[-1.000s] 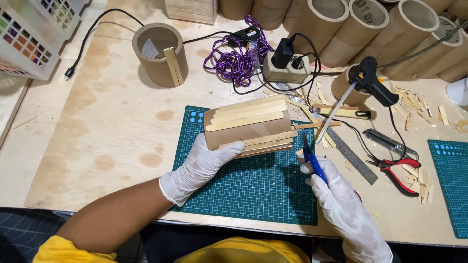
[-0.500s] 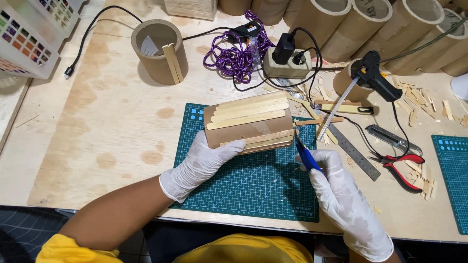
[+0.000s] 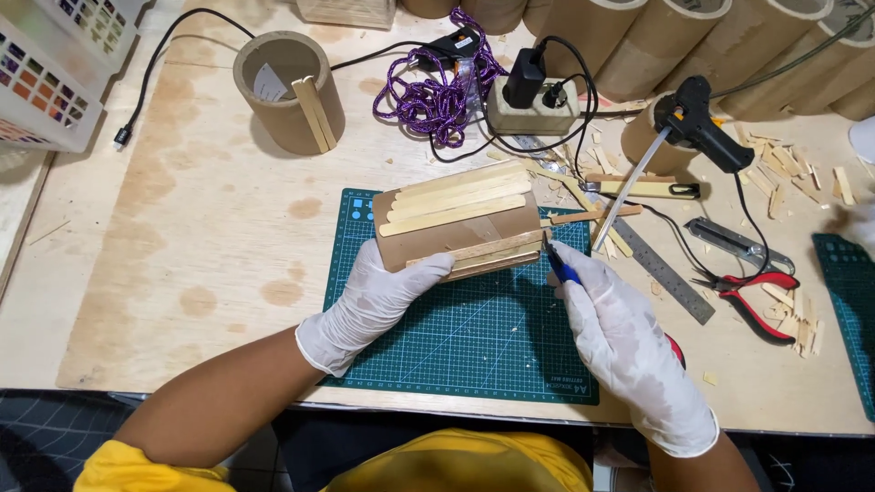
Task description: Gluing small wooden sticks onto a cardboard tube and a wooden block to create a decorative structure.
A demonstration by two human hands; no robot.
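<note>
1. Head view, left hand (image 3: 374,305): gloved in white, it lies on the green cutting mat (image 3: 437,355) with the fingers curled up against the near left end of the cardboard tube (image 3: 460,228), gripping and steadying it.
2. Tube: it lies on its side across the top of the mat, in front of the person, with flat wooden sticks (image 3: 456,196) laid lengthwise along its top and another row along its lower edge.
3. Right hand (image 3: 620,337): also gloved, closed around a blue-handled tool (image 3: 558,260). The tool's tip meets the right end of the tube at the lower sticks. Its blade is too small to make out.
4. Right of the tube: a steel ruler (image 3: 661,269) lies slanted on the table, with red-handled pliers (image 3: 752,296) and a utility knife (image 3: 734,244) beyond it. Wood offcuts (image 3: 802,182) are scattered near them.
5. Behind the tube: a black glue gun (image 3: 697,128) rests on a short tube, its glue stick pointing down toward the mat. A power strip (image 3: 533,105) with black plugs sits beside a purple cord (image 3: 437,91).
6. Far left: a second tube (image 3: 287,91) stands upright with two sticks on its side, well apart from the hands. A white basket (image 3: 55,64) sits at the table's corner.
</note>
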